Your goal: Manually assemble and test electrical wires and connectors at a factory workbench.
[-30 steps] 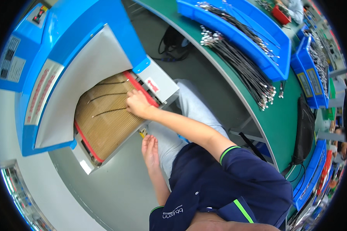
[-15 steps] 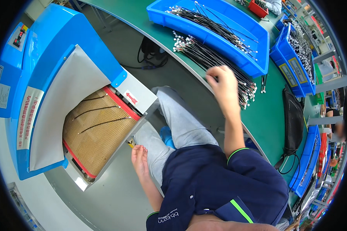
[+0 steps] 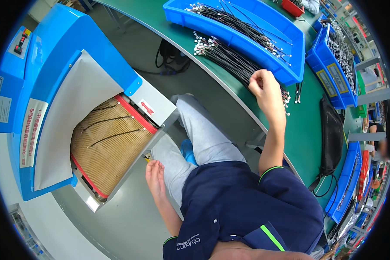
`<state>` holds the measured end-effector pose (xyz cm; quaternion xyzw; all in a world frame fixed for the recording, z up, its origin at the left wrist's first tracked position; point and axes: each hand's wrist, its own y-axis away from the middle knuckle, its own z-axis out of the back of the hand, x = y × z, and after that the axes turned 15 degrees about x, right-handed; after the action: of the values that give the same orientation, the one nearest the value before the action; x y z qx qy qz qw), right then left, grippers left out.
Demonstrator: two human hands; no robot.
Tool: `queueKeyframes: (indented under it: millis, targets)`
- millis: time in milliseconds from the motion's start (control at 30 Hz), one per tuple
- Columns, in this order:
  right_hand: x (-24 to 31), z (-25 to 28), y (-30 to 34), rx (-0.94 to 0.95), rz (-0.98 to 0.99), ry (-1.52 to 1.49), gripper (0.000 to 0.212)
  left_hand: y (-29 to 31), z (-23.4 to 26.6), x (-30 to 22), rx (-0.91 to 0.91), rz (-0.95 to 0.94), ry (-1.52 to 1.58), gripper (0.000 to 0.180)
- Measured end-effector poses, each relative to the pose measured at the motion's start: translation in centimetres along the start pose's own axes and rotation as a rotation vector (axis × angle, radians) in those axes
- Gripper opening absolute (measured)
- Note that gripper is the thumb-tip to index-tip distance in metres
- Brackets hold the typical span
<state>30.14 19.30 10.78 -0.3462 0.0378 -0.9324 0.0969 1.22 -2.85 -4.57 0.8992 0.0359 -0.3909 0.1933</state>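
cable bundle (image 3: pixel 234 62) slants upper-left to lower-right

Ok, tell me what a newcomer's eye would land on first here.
Likely the blue machine on the left, with three black cables lying on its tan mesh belt. Then the thick cable bundle on the green table, beside a blue bin, with the right hand at its lower end.

The curled right grip (image 3: pixel 266 86) was at the black cable bundle (image 3: pixel 229 60) on the green worktop (image 3: pixel 301 130); the left grip (image 3: pixel 155 177) was beside a trouser leg (image 3: pixel 172 167); three dark cables (image 3: pixel 106 122) lay on a tan belt (image 3: pixel 108 161).
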Motion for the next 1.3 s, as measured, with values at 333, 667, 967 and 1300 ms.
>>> queueKeyframes:
  millis: [333, 667, 967, 1300]
  targets:
    - [1.9, 1.1, 0.5, 0.067, 0.165, -0.115, 0.012, -0.8, -0.9, -0.4, 0.05, -0.078, -0.258, 0.014]
    - [4.4, -5.1, 4.4, 0.695, 0.508, -0.265, 0.013, -2.1, -7.9, -5.8, 0.05, -0.635, -1.788, 0.029]
    - [3.9, -9.4, 4.8, 0.76, 0.669, -0.206, 0.013, -1.0, -7.5, -5.2, 0.433, -0.07, -1.393, 0.014]
    - [4.4, -12.0, 5.3, 0.956, 0.444, -0.471, 0.011, -1.3, -7.2, -3.6, 0.187, -0.53, -1.575, 0.013]
